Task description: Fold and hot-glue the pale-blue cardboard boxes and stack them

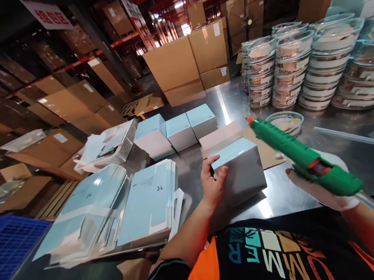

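My left hand [213, 182] grips the left side of a box [242, 169] with a pale blue top and a grey-white side, its thumb and fingers closed on the edge. Behind that box a pinkish-white flap [220, 136] stands up. My right hand [319, 180], in a white glove, is wrapped around a green hot glue gun [292, 151] whose orange nozzle points up and left, to the right of the box. A brown cardboard piece [262, 149] lies on the metal table between the two.
Three blue-topped boxes [180, 129] stand in a row behind. Flat blue sheets [145, 202] are piled at left, near a white basket [116, 144]. Tall stacks of clear round containers [325, 64] fill the right back. A translucent glue stick [362, 137] lies on the metal table [192, 172].
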A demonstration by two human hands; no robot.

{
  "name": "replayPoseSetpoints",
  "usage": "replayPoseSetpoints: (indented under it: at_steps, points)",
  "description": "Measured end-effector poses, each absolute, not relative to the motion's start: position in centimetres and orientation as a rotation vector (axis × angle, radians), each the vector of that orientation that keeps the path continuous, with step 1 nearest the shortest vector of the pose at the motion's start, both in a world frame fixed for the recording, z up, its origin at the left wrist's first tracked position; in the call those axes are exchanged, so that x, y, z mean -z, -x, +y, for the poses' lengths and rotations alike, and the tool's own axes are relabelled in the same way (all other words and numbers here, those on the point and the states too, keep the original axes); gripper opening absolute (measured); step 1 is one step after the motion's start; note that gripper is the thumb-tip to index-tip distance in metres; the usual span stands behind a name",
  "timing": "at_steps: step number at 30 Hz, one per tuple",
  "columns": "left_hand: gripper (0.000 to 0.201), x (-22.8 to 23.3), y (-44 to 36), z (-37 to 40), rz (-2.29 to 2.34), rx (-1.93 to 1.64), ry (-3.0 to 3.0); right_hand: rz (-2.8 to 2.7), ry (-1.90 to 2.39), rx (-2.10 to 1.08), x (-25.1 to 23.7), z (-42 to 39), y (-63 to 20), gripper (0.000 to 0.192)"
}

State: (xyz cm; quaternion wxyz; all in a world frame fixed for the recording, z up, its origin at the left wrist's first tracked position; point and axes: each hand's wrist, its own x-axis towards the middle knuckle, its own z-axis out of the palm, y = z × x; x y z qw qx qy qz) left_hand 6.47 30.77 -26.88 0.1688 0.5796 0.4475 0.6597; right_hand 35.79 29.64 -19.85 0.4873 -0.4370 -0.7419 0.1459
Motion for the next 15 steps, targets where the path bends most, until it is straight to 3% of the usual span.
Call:
replayPoseSetpoints:
  at_steps: [3, 8, 15]
  points:
    - [0.05, 26.7, -7.5, 30.3, 1.181, -1.844, -1.807, -2.014, 0.994, -0.148, 18.7, 28.5, -34.1, 0.009]
    - [0.048, 26.5, -8.7, 29.7, 1.144, -1.836, -2.052, -2.067, 0.953, -0.077, 17.9, 27.9, -32.0, 0.019]
    - [0.044, 26.6, -8.6, 29.2, 1.144, -1.92, -2.102, -1.866, 1.201, -0.365, 19.7, 29.0, -34.0, 0.021]
